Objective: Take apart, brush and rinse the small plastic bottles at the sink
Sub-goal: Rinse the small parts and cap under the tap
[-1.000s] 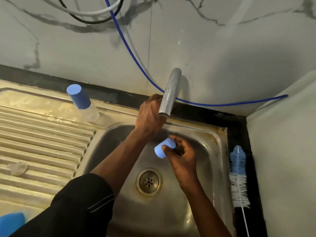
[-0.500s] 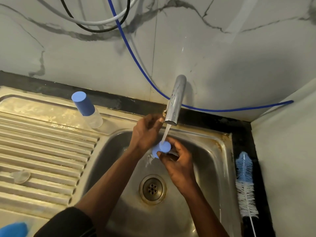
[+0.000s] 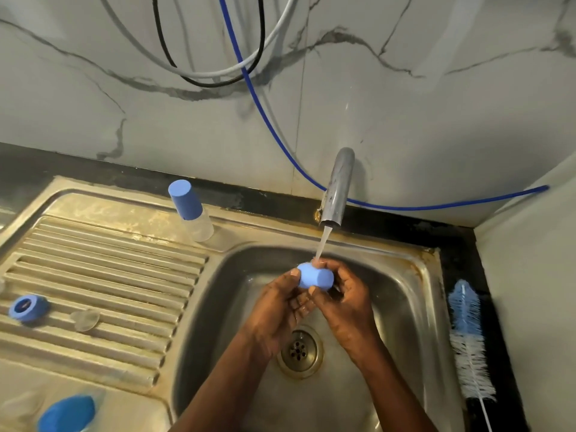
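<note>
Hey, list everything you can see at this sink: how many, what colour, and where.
sink: one, steel, centre, drainboard on its left
tap: one, chrome, behind the sink, running
cap: one, blue, under the tap, in both hands
bottle: one, clear with blue top, upright at the drainboard's back
ring: one, blue, drainboard's left edge
disc: one, clear, on the drainboard right of the ring
blurred thing: one, blue, bottom left corner, cannot identify
brush: one, blue and white, lying right of the sink
hoses: three, blue, white, black, on the wall
left hand: one, holds the cap's left end
right hand: one, grips the cap's right end
</note>
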